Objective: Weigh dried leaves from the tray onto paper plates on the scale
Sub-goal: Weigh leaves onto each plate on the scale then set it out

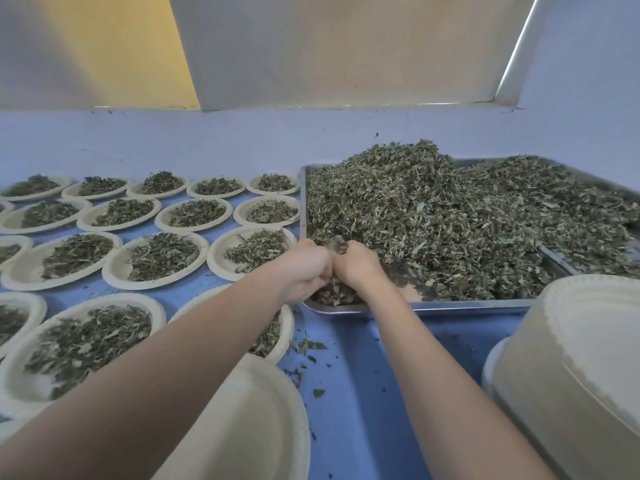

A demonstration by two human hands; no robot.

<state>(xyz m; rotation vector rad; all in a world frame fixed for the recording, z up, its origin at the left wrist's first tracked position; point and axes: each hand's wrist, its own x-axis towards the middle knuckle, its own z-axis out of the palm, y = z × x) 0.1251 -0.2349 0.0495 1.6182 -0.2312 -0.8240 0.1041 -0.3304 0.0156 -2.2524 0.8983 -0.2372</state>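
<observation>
A steel tray at the right holds a big heap of dried green leaves. My left hand and my right hand meet at the tray's near left corner, fingers curled around a clump of leaves gathered between them. An empty paper plate lies near me under my left forearm. What it rests on is hidden, and no scale shows.
Several paper plates with leaf portions cover the blue table to the left. A tall stack of empty paper plates stands at the near right. Loose leaf bits lie by the tray. A wall closes the far side.
</observation>
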